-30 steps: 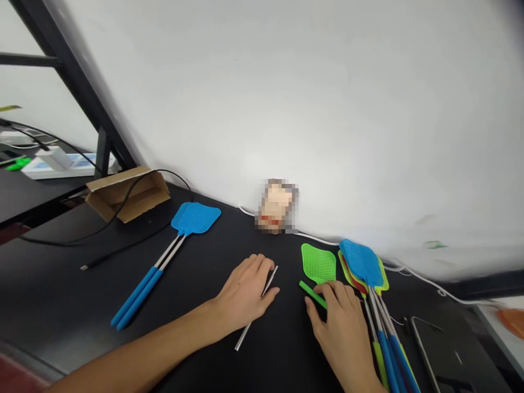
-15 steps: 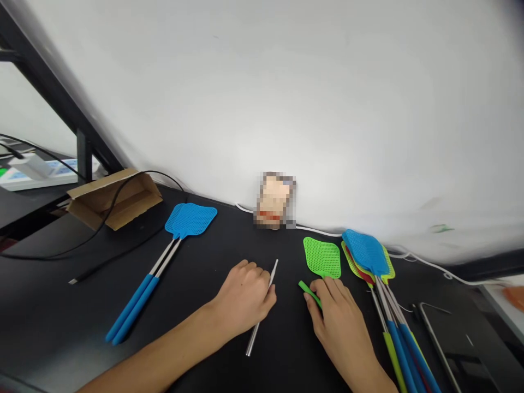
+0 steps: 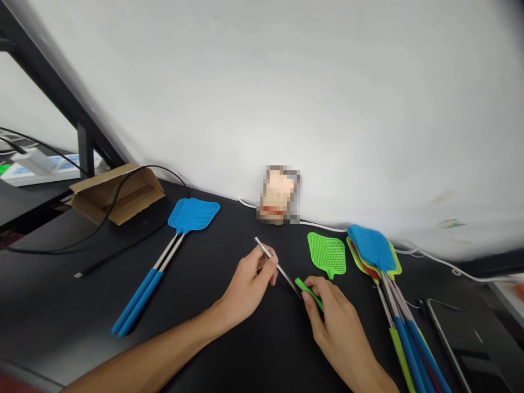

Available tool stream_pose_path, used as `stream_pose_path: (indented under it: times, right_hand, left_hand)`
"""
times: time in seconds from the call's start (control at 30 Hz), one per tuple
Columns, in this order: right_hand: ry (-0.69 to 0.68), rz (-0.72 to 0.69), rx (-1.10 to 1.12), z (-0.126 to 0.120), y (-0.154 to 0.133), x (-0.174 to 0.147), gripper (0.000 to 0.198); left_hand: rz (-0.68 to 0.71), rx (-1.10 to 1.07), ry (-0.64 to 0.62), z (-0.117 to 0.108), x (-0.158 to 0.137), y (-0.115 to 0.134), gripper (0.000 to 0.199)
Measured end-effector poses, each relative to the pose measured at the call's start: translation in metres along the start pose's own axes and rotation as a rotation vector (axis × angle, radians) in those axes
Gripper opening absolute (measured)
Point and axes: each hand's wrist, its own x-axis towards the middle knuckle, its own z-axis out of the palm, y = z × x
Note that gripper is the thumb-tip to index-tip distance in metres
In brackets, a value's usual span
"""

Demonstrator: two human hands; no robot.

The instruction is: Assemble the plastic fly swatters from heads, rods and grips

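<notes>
My left hand (image 3: 252, 277) pinches a thin silver metal rod (image 3: 287, 278) between thumb and fingers. The rod slants down to the right, and its lower end is at the tip of a green tubular handle (image 3: 308, 293); whether it has entered the handle I cannot tell. My right hand (image 3: 338, 319) is closed around that handle, with part of it hidden in the palm. Just beyond the right hand a green mesh fly swatter head (image 3: 326, 252) lies flat on the black table (image 3: 245, 349), separate from any rod.
Two blue fly swatters (image 3: 192, 214) lie at the left near an open cardboard box (image 3: 118, 199) and a black cable (image 3: 94, 240). On the right are several stacked swatters (image 3: 370, 248) and a dark phone-like device (image 3: 466, 338). A blurred item (image 3: 278, 194) leans against the wall (image 3: 262, 98).
My left hand has turned the rod, so its lower end now points right and meets the green handle. The right hand has pulled slightly away from the green swatter head.
</notes>
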Motion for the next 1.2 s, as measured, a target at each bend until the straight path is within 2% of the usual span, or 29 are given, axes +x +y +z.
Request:
stream_pose_path:
  times: [0.23, 0.37, 1.0, 1.2]
  right_hand:
    - [0.035, -0.027, -0.038, -0.005, 0.001, 0.002, 0.027]
    - [0.061, -0.01, 0.004, -0.01, 0.0, 0.003, 0.024]
    - [0.121, -0.104, 0.048, -0.005, -0.011, -0.002, 0.027]
    - [0.133, -0.031, 0.084, -0.005, -0.011, -0.003, 0.019]
  left_hand:
    - [-0.028, -0.273, 0.21, 0.001, 0.006, 0.001, 0.032]
    - [-0.05, -0.393, 0.263, 0.002, 0.008, 0.0, 0.034]
    - [-0.027, -0.528, 0.235, 0.006, 0.008, -0.005, 0.031]
    - [-0.033, -0.563, 0.222, 0.007, 0.007, -0.004, 0.031]
